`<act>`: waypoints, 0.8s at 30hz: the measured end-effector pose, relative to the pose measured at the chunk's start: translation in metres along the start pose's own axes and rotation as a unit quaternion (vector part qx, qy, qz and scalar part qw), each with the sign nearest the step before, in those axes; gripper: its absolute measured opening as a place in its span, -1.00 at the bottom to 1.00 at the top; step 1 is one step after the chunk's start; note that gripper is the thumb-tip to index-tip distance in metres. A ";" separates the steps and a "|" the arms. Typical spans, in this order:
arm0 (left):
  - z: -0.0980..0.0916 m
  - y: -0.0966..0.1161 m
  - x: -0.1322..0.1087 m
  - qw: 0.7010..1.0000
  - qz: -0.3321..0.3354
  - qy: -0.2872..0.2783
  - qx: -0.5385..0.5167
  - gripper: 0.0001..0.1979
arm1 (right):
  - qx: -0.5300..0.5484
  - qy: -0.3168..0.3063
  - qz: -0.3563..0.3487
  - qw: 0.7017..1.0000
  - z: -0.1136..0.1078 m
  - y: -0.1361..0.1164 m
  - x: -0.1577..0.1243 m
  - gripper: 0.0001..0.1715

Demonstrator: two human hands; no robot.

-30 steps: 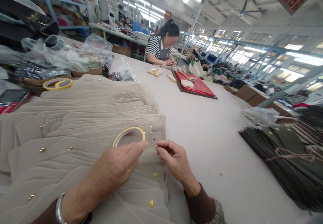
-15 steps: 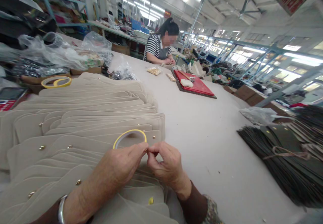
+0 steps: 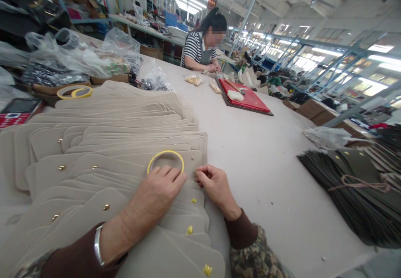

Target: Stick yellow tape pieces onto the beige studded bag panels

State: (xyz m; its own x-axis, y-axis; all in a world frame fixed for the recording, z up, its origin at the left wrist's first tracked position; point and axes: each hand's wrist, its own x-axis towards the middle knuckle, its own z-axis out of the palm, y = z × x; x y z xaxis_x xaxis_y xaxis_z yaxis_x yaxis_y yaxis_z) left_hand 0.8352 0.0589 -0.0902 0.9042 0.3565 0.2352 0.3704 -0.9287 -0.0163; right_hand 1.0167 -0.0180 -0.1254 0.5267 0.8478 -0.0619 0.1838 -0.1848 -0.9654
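Observation:
Fanned stacks of beige flat panels (image 3: 134, 134) with rounded corners cover the left part of the table, some carrying small gold studs (image 3: 106, 207). My left hand (image 3: 159, 190) is closed over the near side of a roll of yellow tape (image 3: 166, 152), which stands tilted on the panels; its fingertips are partly hidden. To its right, my right hand (image 3: 214, 184) pinches at a panel's right edge, close to a small stud, and whatever lies between its fingertips is too small to make out. Small yellow tape pieces (image 3: 189, 229) sit on the nearer panel ends.
Another tape roll (image 3: 75, 92) and a red device with keys (image 3: 17, 111) lie at left by plastic bags. Across the table (image 3: 250, 157) a person (image 3: 203, 46) sits near a red board (image 3: 246, 96). A tied dark bundle (image 3: 351, 194) lies at right.
My hands have parted after meeting beside the tape roll. The right one has moved right to the panel edge, and another yellow piece now shows on a panel. The view has shifted slightly.

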 end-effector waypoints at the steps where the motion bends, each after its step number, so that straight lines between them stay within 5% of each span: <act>1: 0.001 0.000 0.002 0.999 -0.007 -0.030 0.010 -0.84 | -0.003 -0.005 0.008 1.000 -0.001 0.003 0.001 -0.82; 8: 0.001 -0.002 0.000 0.994 -0.029 -0.100 -0.042 -0.80 | 0.045 -0.054 0.056 0.996 -0.007 0.002 0.008 -0.78; 14: 0.004 -0.006 -0.007 0.984 -0.047 -0.131 -0.112 -0.80 | -0.018 -0.156 0.112 0.981 -0.018 -0.001 0.001 -0.83; 24: 0.009 -0.008 -0.005 0.984 -0.043 -0.142 -0.095 -0.83 | -0.200 -0.147 -0.034 0.968 -0.011 -0.006 -0.006 -0.84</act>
State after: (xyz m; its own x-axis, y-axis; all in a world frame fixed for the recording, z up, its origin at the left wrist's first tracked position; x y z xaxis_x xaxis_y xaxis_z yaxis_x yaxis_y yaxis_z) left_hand 0.8296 0.0652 -0.0999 0.9039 0.4242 -0.0542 0.4267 -0.8861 0.1810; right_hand 1.0218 -0.0272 -0.1164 0.2534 0.9588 -0.1283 0.5481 -0.2516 -0.7977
